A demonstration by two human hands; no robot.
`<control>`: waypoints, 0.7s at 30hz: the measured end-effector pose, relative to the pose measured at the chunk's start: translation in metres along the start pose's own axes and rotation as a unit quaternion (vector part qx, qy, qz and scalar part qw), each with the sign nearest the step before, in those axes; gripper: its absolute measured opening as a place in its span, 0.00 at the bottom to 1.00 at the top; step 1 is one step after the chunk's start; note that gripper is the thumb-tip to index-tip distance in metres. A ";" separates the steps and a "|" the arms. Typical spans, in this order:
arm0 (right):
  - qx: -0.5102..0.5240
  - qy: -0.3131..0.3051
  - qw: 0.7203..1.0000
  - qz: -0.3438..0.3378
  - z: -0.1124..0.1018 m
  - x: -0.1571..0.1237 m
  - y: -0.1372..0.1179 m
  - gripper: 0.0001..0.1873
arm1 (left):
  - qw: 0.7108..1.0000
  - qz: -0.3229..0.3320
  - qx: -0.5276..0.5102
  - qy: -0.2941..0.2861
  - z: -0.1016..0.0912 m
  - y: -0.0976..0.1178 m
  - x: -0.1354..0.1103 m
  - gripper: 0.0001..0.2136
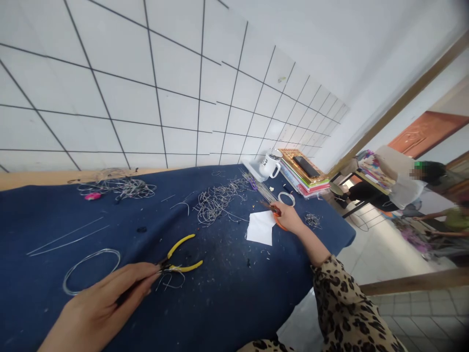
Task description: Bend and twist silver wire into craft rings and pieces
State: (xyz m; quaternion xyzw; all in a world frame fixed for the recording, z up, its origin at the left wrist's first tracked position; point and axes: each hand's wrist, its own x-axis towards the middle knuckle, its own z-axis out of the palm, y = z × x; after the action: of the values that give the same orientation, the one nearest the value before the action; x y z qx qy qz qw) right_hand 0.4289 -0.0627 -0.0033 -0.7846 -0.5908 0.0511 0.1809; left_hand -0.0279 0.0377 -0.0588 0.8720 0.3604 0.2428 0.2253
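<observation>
My left hand (pixel 104 303) is closed in a pinch at the lower left. Thin wire (pixel 175 284) comes out in small loops by its fingertips. Right at those fingers are the dark jaws of pliers with yellow handles (pixel 182 245); the handles are spread, and the fingers partly hide the jaws. Farther off, my right hand (pixel 289 219) is closed on scissors (pixel 280 222) with orange handles, their dark blades pointing left. Beneath and beside them lies a white piece of paper (pixel 260 229). Straight thin wires (pixel 264 189) lie just beyond the scissors.
On the blue cloth (pixel 227 313) are tangled wires (pixel 214 203), another tangle (pixel 134 188) with a pink item (pixel 93 196), and a wire coil (pixel 65 278). A white mug (pixel 270 165) and stacked books (pixel 302 178) with a phone (pixel 306 166) stand by the tiled wall. People are at the far right.
</observation>
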 end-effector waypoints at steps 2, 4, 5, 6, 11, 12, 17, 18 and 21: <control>0.010 -0.006 1.000 -0.011 0.006 0.005 -0.006 0.19 | 1.000 -0.004 0.004 0.000 0.000 -0.001 0.000 0.15; 0.023 -0.008 1.000 -0.012 0.009 0.009 -0.007 0.17 | 1.000 -0.008 0.007 0.002 0.001 -0.003 0.000 0.14; 0.032 -0.007 0.999 -0.010 0.008 0.010 -0.007 0.17 | 1.000 -0.008 0.008 0.000 0.001 -0.004 0.000 0.14; 0.043 -0.005 0.999 -0.007 0.006 0.010 -0.007 0.17 | 1.000 -0.009 0.007 -0.002 0.001 -0.004 0.000 0.15; 0.140 0.017 0.990 0.003 -0.022 0.002 -0.002 0.18 | 1.000 -0.008 0.000 -0.002 0.000 -0.001 0.000 0.15; 0.164 0.018 0.986 0.005 -0.028 0.001 -0.002 0.18 | 1.000 -0.010 0.000 -0.001 -0.001 0.000 0.000 0.15; 0.269 0.055 0.961 0.028 -0.050 -0.001 0.005 0.20 | 1.000 -0.016 0.001 -0.001 0.000 0.001 0.001 0.15; 0.285 0.064 0.956 0.035 -0.052 0.000 0.008 0.20 | 1.000 -0.015 0.000 -0.003 0.000 0.000 0.001 0.15; 0.322 0.095 0.940 0.060 -0.057 0.002 0.019 0.20 | 1.000 -0.012 0.000 -0.003 -0.001 0.000 0.000 0.15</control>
State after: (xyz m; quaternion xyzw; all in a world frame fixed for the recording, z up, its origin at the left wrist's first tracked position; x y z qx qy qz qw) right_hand 0.4637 -0.0784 0.0433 -0.7197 -0.4744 0.1752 0.4757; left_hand -0.0282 0.0382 -0.0579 0.8683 0.3701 0.2372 0.2296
